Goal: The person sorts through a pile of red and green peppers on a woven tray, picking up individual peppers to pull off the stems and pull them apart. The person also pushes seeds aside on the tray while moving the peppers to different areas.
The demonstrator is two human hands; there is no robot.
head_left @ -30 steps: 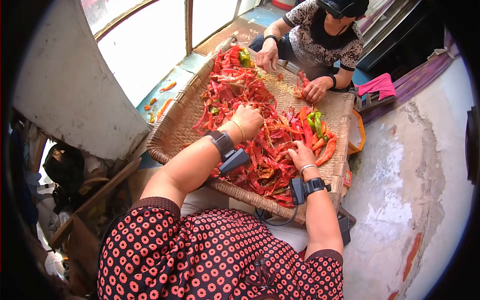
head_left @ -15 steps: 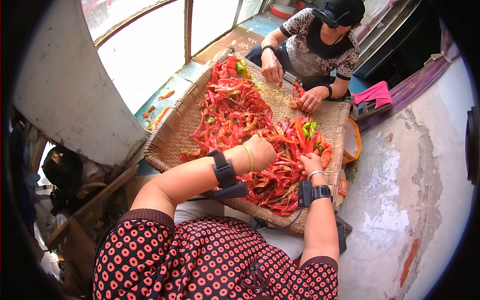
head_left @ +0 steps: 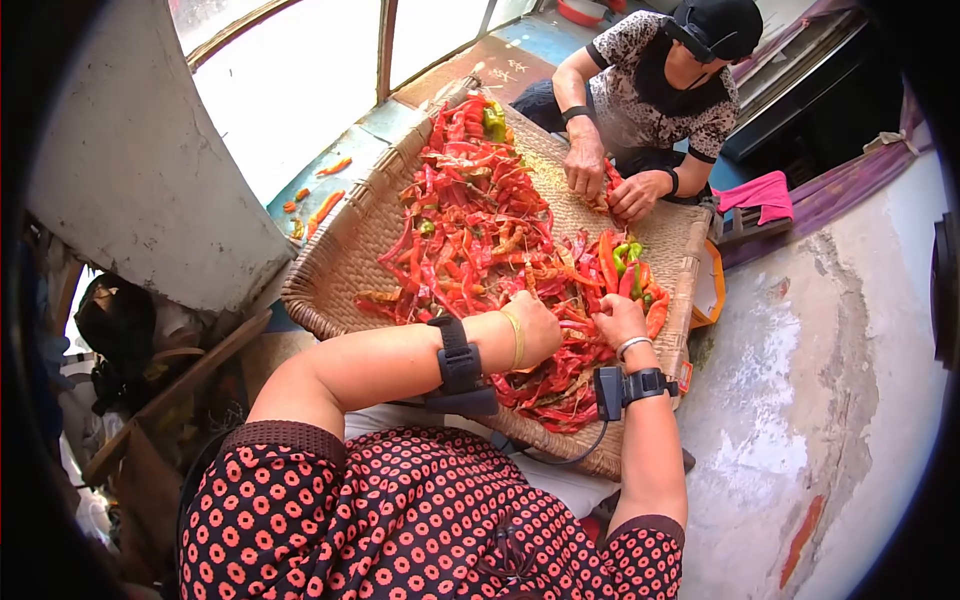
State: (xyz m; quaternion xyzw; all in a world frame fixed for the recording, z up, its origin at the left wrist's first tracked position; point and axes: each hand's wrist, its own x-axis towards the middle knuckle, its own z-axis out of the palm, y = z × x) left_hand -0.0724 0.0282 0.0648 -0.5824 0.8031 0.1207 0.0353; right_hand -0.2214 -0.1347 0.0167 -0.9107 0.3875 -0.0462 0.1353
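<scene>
Red chili peppers (head_left: pixel 470 225), many of them wrinkled, lie heaped in a large woven basket tray (head_left: pixel 335 285). My left hand (head_left: pixel 535 330) is low over the near part of the heap, its fingers curled in among the peppers; what they pinch is hidden. To its right, my right hand (head_left: pixel 620 322) is closed at the fingertips, with a red chili pepper (head_left: pixel 628 283) showing right at them. Green peppers (head_left: pixel 627 252) and smoother red ones lie just beyond that hand. A yellow band circles my left wrist and a silver bangle my right.
Across the tray a person (head_left: pixel 650 110) works with both hands on red peppers at the rim. Pale seeds (head_left: pixel 548 185) lie on the tray near them. Loose peppers (head_left: pixel 325 212) rest on the window ledge. An orange-rimmed container (head_left: pixel 712 285) stands beside the tray, below a pink cloth (head_left: pixel 760 195).
My left hand has shifted slightly right and down, nearer my right hand. The other person's left and right hands have come closer together over the peppers. The view has tilted slightly.
</scene>
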